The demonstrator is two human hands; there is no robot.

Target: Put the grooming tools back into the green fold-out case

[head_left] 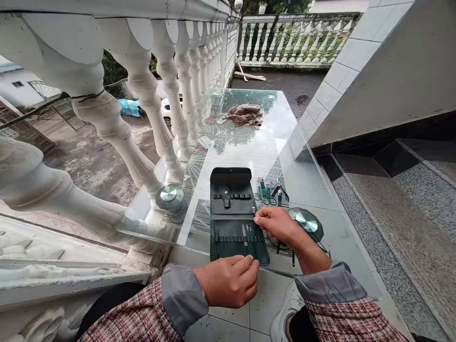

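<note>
A black manicure case [231, 206] lies unfolded on the glass table, with elastic loops across both halves. Several slim green-and-silver manicure tools [250, 237] sit in the loops of its lower half. Over the case's right edge, my right hand [281, 227] is closed in a pinch; the silver tip of a slim manicure tool [253, 211] shows at its fingertips. My left hand [231, 281] is at the near edge of the case, thumb and fingers pressed together; what they hold, if anything, is hidden. Nail clippers and scissors [270, 190] lie in a pile right of the case.
More thin tools [293, 258] lie by the table's near right edge, partly behind my right forearm. Round metal caps of the table legs [170, 194] show through the glass [309, 180]. A crumpled brown cloth [245, 115] lies toward the far end. Balusters [123, 128] stand left, stone steps [388, 199] right.
</note>
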